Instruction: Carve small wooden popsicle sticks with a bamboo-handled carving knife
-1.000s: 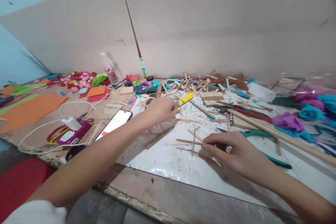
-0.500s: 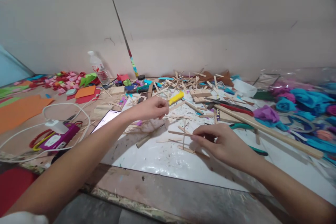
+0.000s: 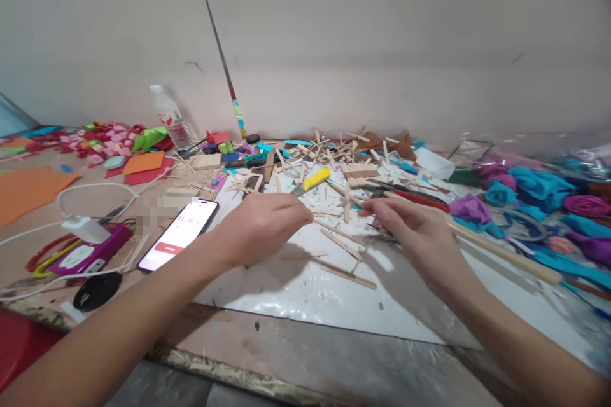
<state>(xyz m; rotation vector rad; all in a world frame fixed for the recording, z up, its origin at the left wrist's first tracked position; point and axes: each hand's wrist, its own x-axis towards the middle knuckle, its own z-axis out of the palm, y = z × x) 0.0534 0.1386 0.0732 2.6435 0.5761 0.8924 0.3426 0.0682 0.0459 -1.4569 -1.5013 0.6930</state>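
My left hand (image 3: 267,226) is closed, its thumb and fingertips pinched together above the white sheet (image 3: 296,296). The end of a thin wooden stick (image 3: 338,241) shows beside those fingertips; whether they grip it or something smaller is unclear. My right hand (image 3: 413,229) is pinched shut on crossed wooden sticks (image 3: 347,205), which are partly lost against the litter behind. Below the hands, a flat wooden stick (image 3: 351,276) lies on the sheet. A yellow utility knife (image 3: 315,179) rests just beyond my left hand.
A heap of wooden sticks (image 3: 334,149) stands at the back. Red-handled pliers (image 3: 422,198) and a long wooden rod (image 3: 506,254) lie on the right, near blue crepe paper (image 3: 539,184). On the left are a lit phone (image 3: 184,229), a purple power strip (image 3: 90,257) and a plastic bottle (image 3: 170,117).
My left hand has come lower and nearer, its fingertips now beside a thin stick. My right hand has risen slightly with the crossed sticks. The view has shifted, showing more of the phone.
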